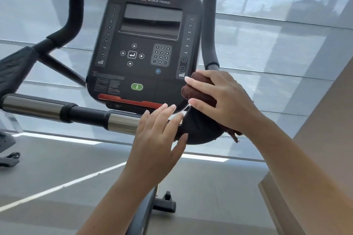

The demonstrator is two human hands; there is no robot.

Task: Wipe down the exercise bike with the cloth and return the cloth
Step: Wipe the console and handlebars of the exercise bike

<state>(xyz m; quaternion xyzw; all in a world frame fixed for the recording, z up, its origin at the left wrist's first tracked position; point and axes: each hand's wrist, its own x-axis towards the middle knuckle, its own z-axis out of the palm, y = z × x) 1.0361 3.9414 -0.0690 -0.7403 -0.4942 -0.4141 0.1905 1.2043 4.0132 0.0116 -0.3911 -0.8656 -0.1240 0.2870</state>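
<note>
Left grip, nearest of the two, reaches up from the bottom of the view, open, with its fingers straight and slightly spread and holding nothing. Its fingertips lie just under the lower edge of the console and its thumb crosses the black padded bend of the handlebar; I cannot tell whether it touches either. Just beyond and to its right, the right grip holds the bunched brown cloth, fingers curved over the top of it, against the lower right corner of the console, at the foot of the right upright handle. A ragged end of the cloth hangs out below the wrist.

Lower in the view, the frame of the exercise bike runs down to the grey floor. The handlebar stretches away left, black with chrome sections. The console face carries a green button, a red strip, a number keypad and a dark screen. Part of another machine shows at the left edge. Farthest back, pale window blinds fill the background.
</note>
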